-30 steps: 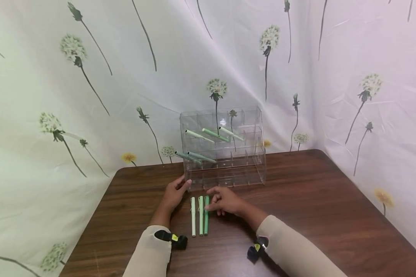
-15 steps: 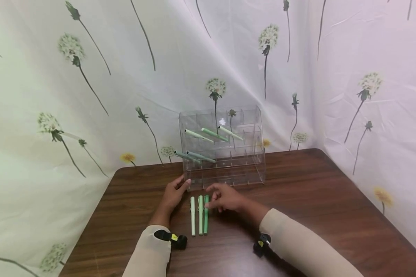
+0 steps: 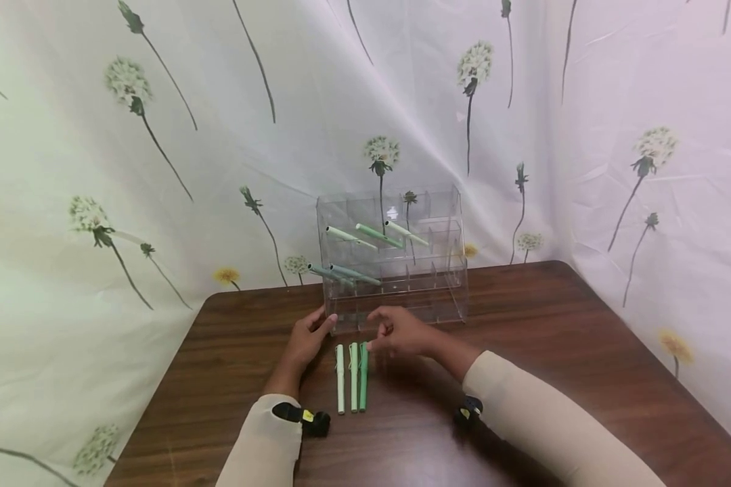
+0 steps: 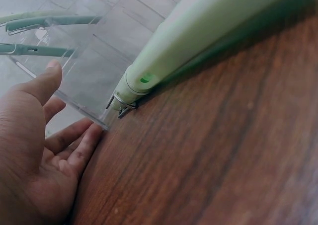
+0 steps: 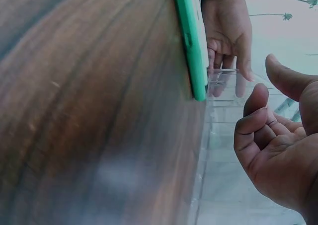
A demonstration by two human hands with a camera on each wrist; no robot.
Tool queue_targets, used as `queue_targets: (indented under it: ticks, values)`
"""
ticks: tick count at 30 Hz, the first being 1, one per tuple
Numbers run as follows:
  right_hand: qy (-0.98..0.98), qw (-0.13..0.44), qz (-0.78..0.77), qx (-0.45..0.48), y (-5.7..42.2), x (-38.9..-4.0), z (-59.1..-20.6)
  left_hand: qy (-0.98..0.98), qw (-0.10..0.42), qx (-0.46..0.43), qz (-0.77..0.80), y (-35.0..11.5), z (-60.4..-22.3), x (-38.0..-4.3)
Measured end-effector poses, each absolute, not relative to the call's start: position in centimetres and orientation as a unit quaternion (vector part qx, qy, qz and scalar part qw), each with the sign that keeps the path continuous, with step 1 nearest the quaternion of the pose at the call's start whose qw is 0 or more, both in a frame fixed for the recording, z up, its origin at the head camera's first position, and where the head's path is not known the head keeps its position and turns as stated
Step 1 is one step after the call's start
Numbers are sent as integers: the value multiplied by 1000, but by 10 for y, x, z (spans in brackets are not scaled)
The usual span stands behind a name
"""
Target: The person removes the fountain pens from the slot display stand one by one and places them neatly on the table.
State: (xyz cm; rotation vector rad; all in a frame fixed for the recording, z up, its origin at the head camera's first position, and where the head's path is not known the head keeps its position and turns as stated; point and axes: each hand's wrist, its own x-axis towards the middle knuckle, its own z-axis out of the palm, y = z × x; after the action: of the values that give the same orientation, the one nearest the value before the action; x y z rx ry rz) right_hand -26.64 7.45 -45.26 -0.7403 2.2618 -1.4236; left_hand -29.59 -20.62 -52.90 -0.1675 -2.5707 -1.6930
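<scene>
Head: R hand (image 3: 407,333) is nearer the clear rack (image 3: 456,297) vs a sec ago, dark green pen (image 3: 363,387) still on woodgrain tbl (image 3: 219,379), so it's unheld. L wrist: L hand (image 4: 32,140) grips rack's hard plastic corner (image 4: 102,124); smooth pale pen (image 4: 198,41) beside. R wrist: R hand half-curled, thumb (image 5: 287,80) apart, nothing held.

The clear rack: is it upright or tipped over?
Upright: the clear rack stands base down on the table, tiers rising behind, left hand at a lower corner.

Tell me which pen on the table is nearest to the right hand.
The deep green pen, at the row's right end; the light green pen and whitish pen lie farther from the right hand.
</scene>
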Motion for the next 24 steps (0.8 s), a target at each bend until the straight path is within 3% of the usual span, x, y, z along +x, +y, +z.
queue_targets:
  ticks: [19,24]
  values:
    - [847,114,-450,-259,70,-276,-407,-836,35,-51,-546,-204,-526,-298]
    - [857,73,-437,-263,67,-282,-403,-832,34,-52,-551,-204,-529,-297]
